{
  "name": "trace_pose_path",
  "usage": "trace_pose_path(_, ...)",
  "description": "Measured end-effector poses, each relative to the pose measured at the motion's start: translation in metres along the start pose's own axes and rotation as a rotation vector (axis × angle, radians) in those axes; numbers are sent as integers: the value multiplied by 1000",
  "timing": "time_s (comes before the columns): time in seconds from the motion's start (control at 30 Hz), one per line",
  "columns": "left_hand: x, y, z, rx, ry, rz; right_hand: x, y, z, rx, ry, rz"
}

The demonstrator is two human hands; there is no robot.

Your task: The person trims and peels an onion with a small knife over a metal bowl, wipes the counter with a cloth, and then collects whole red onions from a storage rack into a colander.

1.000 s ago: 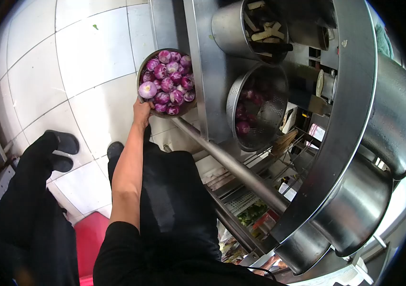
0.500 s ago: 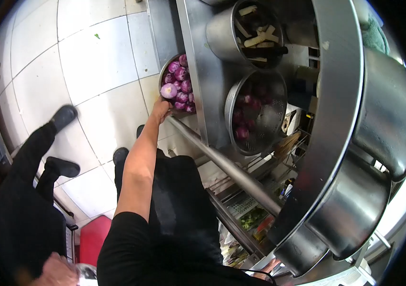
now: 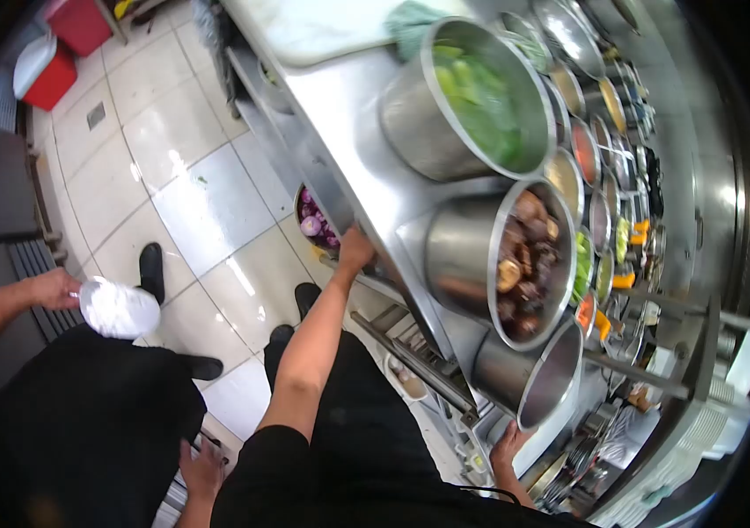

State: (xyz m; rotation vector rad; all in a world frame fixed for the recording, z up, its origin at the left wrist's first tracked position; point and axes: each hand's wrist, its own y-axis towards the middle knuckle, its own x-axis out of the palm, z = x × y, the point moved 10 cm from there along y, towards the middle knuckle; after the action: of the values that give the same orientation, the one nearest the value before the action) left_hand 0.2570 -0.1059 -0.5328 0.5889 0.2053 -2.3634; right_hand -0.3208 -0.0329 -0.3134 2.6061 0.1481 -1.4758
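My left hand (image 3: 356, 249) is at the steel counter's edge, just right of the bowl of peeled purple onions (image 3: 310, 224) on the lower shelf. Its fingertips are hidden, so its grip cannot be made out. At the lower right, my right hand (image 3: 507, 447) has its fingers closed at the lower rim of an empty steel pot (image 3: 496, 368), which lies tilted in view. Beside that pot stand a steel pot of brown mushroom-like pieces (image 3: 529, 264) and another with green vegetable pieces in liquid (image 3: 480, 101).
A co-worker at the left holds a clear container of white contents (image 3: 120, 308); their other hand (image 3: 203, 471) is lower down. A white board (image 3: 322, 26) and green cloth (image 3: 414, 28) lie on the counter (image 3: 340, 106). Several food containers line the right. Red bins stand upper left.
The view has swung up over the countertop. My left hand has left the onion bowl's near rim and is at the counter edge. My right hand has come into clear view at the empty pot.
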Motion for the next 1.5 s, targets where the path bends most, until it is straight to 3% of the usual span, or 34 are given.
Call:
trace_pose_path(0.13, -10, 0, -21, -57, -16, -28, -11, 11, -42, -119, -123, 67)
trace_pose_path(0.3, -95, -38, 83, -442, -173, 63, -28, 13, -75, -118, -127, 97)
trace_pose_path(0.33, -89, -46, 74, -625, -335, 22, -30, 12, -74, -108, -118, 109)
trace_pose_path(0.47, -91, -37, 54, -712, -532, -32, -31, 12, -74, -116, -120, 122)
trace_pose_path(0.57, -98, -36, 53, -654, -580, -133, -34, 14, -76, -120, -114, 119)
trace_pose_path(0.7, -127, -68, 53, -686, -632, -98, -36, 13, -79, -126, -119, 128)
trace_pose_path(0.87, -206, -136, 38, -746, -456, 151, -40, 12, -78, -137, -109, 135)
trace_pose_path(0.97, -259, -176, 1, -668, -329, 262, -41, 11, -78, -119, -116, 149)
trace_pose_path(1.13, -337, -261, 103, -544, -28, 215, -44, 8, -75, -97, -111, 173)
trace_pose_path(1.17, -356, -281, 107, -546, 28, 293, -43, 8, -69, -101, -103, 197)
trace_pose_path(1.23, -365, -308, 137, -535, -99, 121, -50, -13, -64, -7, -181, 184)
trace_pose_path(1.3, -348, -321, 239, -452, -167, 33, -71, -28, -64, 73, -140, 189)
trace_pose_path(1.33, -353, -331, 242, -470, -164, -48, -89, -42, -59, 129, -120, 161)
trace_pose_path(1.37, -342, -340, 291, -375, -144, -81, -100, -54, -53, 149, -122, 153)
trace_pose_path(1.4, -350, -346, 354, -303, 33, 13, -117, -72, -70, 160, -113, 193)
trace_pose_path(1.47, -344, -330, 303, -226, 422, -368, -114, -79, -53, 141, 26, 301)
trace_pose_path(1.5, -326, -338, 335, -176, 412, -270, -112, -85, -39, 133, 215, 320)
